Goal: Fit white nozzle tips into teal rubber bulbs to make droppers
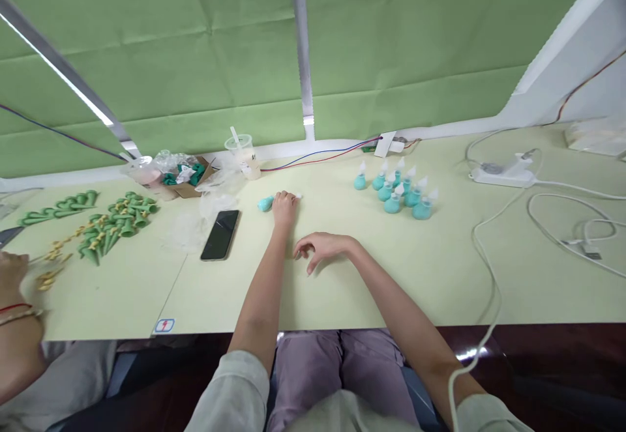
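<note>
My left hand (285, 209) is closed over the middle of a small turquoise bulb-shaped bottle (265, 204) lying on its side. Its rounded end sticks out on the left, and a bit of white tip shows on the right. My right hand (323, 248) hovers low over the table nearer to me, fingers loosely bent and apart, with nothing in them. Off to the right stand several turquoise bulb bottles (392, 202) with white pointed tips, grouped upright.
A black phone (220, 235) lies left of my arms, beside clear plastic bags (188, 227). Behind are a plastic cup (247, 158) and a cardboard box (188, 187). Green cone-shaped pieces (117, 220) lie near a co-worker's hand (12, 272). White cables (482, 249) trail from a power strip (506, 172).
</note>
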Demonstrator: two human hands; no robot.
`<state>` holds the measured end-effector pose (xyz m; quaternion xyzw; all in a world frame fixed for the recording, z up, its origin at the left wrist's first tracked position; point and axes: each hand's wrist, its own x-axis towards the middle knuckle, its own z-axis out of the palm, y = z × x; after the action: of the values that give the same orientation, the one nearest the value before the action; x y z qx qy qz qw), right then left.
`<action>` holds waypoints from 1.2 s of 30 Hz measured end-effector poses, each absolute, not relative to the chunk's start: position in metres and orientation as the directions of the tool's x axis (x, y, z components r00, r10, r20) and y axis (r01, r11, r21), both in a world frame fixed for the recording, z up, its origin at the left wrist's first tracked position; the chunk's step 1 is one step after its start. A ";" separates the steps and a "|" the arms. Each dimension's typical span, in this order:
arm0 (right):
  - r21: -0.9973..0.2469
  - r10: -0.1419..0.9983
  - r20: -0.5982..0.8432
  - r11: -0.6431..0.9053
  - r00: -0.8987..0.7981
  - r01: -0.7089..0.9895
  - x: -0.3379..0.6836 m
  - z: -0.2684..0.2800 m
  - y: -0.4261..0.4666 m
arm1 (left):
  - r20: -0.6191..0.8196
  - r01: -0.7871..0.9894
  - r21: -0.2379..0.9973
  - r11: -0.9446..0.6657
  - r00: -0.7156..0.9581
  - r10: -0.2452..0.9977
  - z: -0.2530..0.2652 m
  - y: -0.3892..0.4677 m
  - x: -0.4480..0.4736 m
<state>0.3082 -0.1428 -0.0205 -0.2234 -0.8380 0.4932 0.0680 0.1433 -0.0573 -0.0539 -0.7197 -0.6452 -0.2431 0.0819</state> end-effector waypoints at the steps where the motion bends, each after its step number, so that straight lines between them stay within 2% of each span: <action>1: -0.838 0.437 -0.119 0.437 -0.892 0.326 0.306 -0.020 -0.146 | 0.460 0.972 0.172 -0.163 0.067 0.885 -0.054 -0.058 0.144; 4: -0.823 0.495 -0.113 0.440 -0.862 0.360 0.302 -0.020 -0.151 | 0.466 0.972 0.152 -0.180 0.090 0.880 -0.053 -0.059 0.146; 6: -0.845 0.491 -0.105 0.414 -0.865 0.338 0.302 -0.019 -0.151 | 0.462 0.969 0.167 -0.182 0.086 0.883 -0.052 -0.060 0.146; 9: -0.864 0.394 -0.125 0.407 -0.911 0.295 0.310 -0.014 -0.149 | 0.447 0.961 0.190 -0.202 0.098 0.889 -0.051 -0.059 0.146; 11: -0.849 0.303 -0.202 0.421 -0.931 0.321 0.317 -0.010 -0.151 | 0.431 0.958 0.204 -0.201 0.096 0.897 -0.051 -0.058 0.147; 13: -0.809 0.260 -0.270 0.460 -0.927 0.365 0.322 -0.007 -0.157 | 0.414 0.959 0.217 -0.185 0.081 0.907 -0.051 -0.057 0.148; 19: -0.738 0.343 -0.261 0.531 -0.902 0.416 0.313 -0.011 -0.170 | 0.392 0.957 0.230 -0.174 0.072 0.917 -0.051 -0.056 0.147; 21: -0.762 0.351 -0.253 0.501 -0.902 0.409 0.310 -0.013 -0.170 | 0.387 0.957 0.233 -0.171 0.069 0.919 -0.051 -0.056 0.146; 23: -0.830 0.350 -0.241 0.409 -0.905 0.379 0.309 -0.014 -0.168 | 0.377 0.957 0.235 -0.169 0.070 0.924 -0.051 -0.056 0.148; 25: -0.905 0.408 -0.182 0.286 -0.895 0.315 0.309 -0.016 -0.164 | 0.375 0.962 0.223 -0.155 0.062 0.925 -0.050 -0.060 0.150; 27: -0.950 0.563 -0.082 0.206 -0.822 0.235 0.309 -0.019 -0.158 | 0.408 0.973 0.199 -0.117 0.027 0.913 -0.046 -0.067 0.152; 29: -0.962 0.739 0.014 0.194 -0.673 0.192 0.309 -0.026 -0.150 | 0.482 0.979 0.199 -0.042 -0.061 0.874 -0.042 -0.076 0.151; 31: -0.959 0.852 0.073 0.203 -0.518 0.197 0.309 -0.033 -0.141 | 0.542 0.964 0.256 0.074 -0.207 0.815 -0.039 -0.084 0.144; 34: -0.928 0.919 0.188 0.282 -0.346 0.245 0.311 -0.044 -0.130 | 0.501 0.929 0.310 0.202 -0.341 0.796 -0.039 -0.087 0.129; 36: -0.879 0.927 0.283 0.354 -0.248 0.320 0.312 -0.050 -0.125 | 0.431 0.933 0.292 0.209 -0.323 0.843 -0.041 -0.087 0.121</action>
<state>0.3123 -0.1247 -0.0502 -0.4422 -0.7046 0.3571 0.4248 0.1205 -0.0869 -0.0412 -0.5750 -0.7722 -0.2552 0.0890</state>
